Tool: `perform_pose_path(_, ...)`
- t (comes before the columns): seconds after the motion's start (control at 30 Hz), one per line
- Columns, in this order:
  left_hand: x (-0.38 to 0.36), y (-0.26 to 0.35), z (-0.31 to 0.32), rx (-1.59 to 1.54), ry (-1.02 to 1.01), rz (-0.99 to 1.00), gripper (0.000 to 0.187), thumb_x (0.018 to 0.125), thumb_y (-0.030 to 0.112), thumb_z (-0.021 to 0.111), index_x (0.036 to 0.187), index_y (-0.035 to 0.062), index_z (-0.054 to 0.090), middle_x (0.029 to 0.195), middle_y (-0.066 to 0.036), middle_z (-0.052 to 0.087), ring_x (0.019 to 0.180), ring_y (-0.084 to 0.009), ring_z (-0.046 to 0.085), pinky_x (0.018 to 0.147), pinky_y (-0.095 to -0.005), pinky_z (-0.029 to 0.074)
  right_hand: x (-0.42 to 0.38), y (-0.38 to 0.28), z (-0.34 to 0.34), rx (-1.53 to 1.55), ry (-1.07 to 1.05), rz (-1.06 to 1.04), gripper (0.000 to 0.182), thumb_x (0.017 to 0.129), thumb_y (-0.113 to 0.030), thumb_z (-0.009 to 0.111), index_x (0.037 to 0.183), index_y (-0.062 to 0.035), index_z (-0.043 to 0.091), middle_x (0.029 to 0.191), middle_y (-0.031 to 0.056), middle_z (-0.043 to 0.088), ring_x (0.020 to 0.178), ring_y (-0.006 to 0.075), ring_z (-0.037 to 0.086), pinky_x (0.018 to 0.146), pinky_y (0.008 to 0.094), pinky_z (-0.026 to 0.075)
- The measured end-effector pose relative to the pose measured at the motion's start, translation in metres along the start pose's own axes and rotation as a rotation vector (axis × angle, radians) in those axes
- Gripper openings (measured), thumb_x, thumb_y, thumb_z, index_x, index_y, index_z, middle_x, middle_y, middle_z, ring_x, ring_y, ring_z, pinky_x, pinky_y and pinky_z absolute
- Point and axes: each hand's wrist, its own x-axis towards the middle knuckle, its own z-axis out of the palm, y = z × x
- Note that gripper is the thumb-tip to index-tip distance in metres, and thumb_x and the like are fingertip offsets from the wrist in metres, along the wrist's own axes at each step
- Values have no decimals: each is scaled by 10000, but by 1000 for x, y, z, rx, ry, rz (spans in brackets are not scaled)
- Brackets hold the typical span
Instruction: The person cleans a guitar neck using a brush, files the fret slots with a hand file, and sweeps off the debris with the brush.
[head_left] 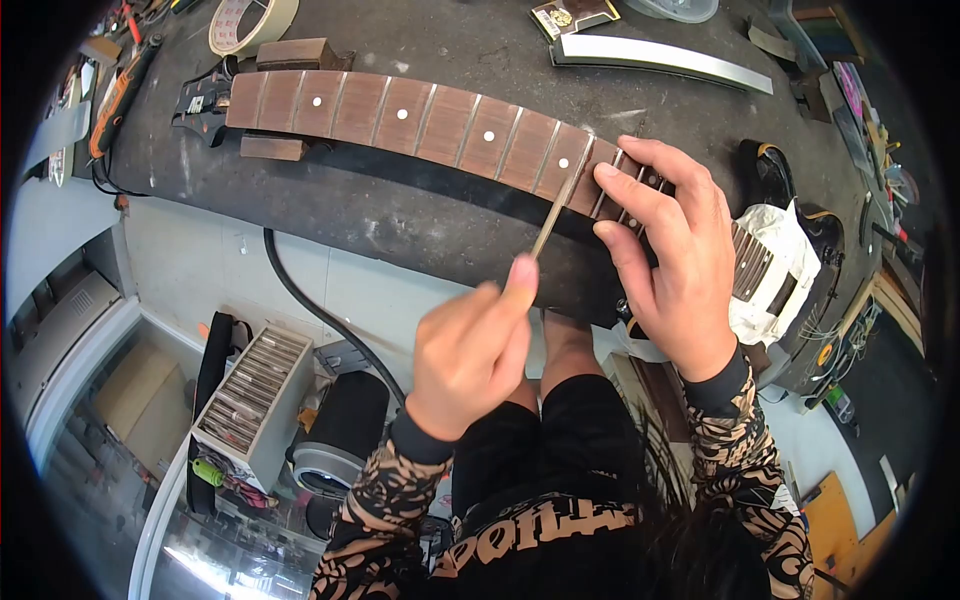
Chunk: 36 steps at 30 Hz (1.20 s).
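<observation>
A guitar neck (440, 125) with a brown fretboard, metal frets and white dots lies across the dark workbench. My left hand (475, 345) is closed round the near end of a thin metal file (548, 228), whose far end rests along a fret. At the neck's body end, my right hand (680, 235) has its fingers spread, with fingertips on the fretboard and its edge. White paper or tape covers part of the guitar body (775, 270) beyond that hand. The black headstock (203, 103) is at the far left.
Wooden blocks (272, 148) sit by the headstock end. A tape roll (250, 22), a silver metal bar (665, 60) and an orange-black tool (118, 100) lie on the bench. Below are a black cable (320, 308) and a box of flat pieces (255, 390).
</observation>
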Motion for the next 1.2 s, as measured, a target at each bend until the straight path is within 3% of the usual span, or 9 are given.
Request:
perform_pose_path(0.13, -13, 13, -15, -23, 37, -25, 484, 890, -220, 706, 1356, -91, 738, 656, -102, 552, 504, -216, 516, 511, -326, 424, -1, 0, 0, 1, -2, 3, 513, 871, -123, 866, 1364, -169, 735, 1420, 104, 696, 1197, 351, 691, 1044, 481, 524)
perform_pose_path(0.23, -10, 6, -12, -11, 18, -4, 476, 901, -214, 700, 1358, -86, 740, 659, -98, 555, 506, -217, 513, 510, -320, 423, -1, 0, 0, 5, -1, 1, 520, 869, -123, 868, 1368, -170, 733, 1418, 106, 696, 1197, 353, 692, 1043, 484, 525)
perform_pose_path(0.47, -3, 7, -7, 6, -33, -10, 492, 905, -216, 699, 1377, -80, 730, 677, -100, 569, 521, -211, 526, 516, -332, 433, -1, 2, 2, 24, 7, -4, 533, 866, -123, 868, 1378, -172, 730, 1414, 106, 697, 1191, 353, 694, 1040, 491, 527)
perform_pose_path(0.67, 58, 1, 21, -53, 50, 36, 514, 906, -236, 692, 1390, -66, 731, 714, -112, 609, 555, -222, 570, 544, -333, 463, -2, 2, 3, 19, 7, -10, 544, 860, -118, 872, 1381, -171, 727, 1422, 108, 689, 1187, 354, 692, 1033, 495, 532)
perform_pose_path(0.77, 18, 5, 3, 2, -23, -11, 526, 903, -231, 700, 1401, -65, 730, 720, -118, 616, 558, -228, 577, 552, -329, 473, -1, 3, 2, 29, 8, -3, 543, 858, -116, 872, 1379, -172, 726, 1425, 108, 688, 1185, 353, 692, 1033, 495, 532)
perform_pose_path(0.8, 7, 9, -1, -2, -7, -28, 636, 868, -137, 720, 1492, -18, 698, 772, -99, 571, 599, -288, 583, 556, -412, 483, -1, 2, 1, 37, 4, 5, 541, 859, -116, 871, 1377, -172, 727, 1425, 107, 689, 1184, 353, 692, 1034, 495, 532)
perform_pose_path(0.9, 5, 4, 3, -27, -8, -25, 633, 867, -137, 719, 1490, -25, 696, 774, -99, 576, 597, -288, 581, 558, -413, 485, 0, 2, 1, 30, -2, 4, 531, 860, -119, 871, 1369, -175, 730, 1426, 105, 690, 1186, 355, 692, 1035, 496, 532)
perform_pose_path(1.0, 50, -5, 21, -45, 24, 36, 622, 870, -133, 719, 1483, -29, 696, 767, -98, 565, 596, -291, 578, 561, -417, 482, -3, 1, 2, 18, -2, 4, 534, 858, -118, 873, 1369, -176, 730, 1427, 105, 690, 1193, 360, 692, 1035, 496, 533)
perform_pose_path(1.2, -17, 5, -7, 16, -13, -9, 641, 814, -153, 726, 1446, -43, 725, 737, -75, 536, 560, -257, 538, 550, -395, 475, -1, 2, 1, 27, -9, 5, 545, 860, -119, 873, 1382, -181, 728, 1428, 105, 690, 1200, 358, 692, 1039, 494, 532)
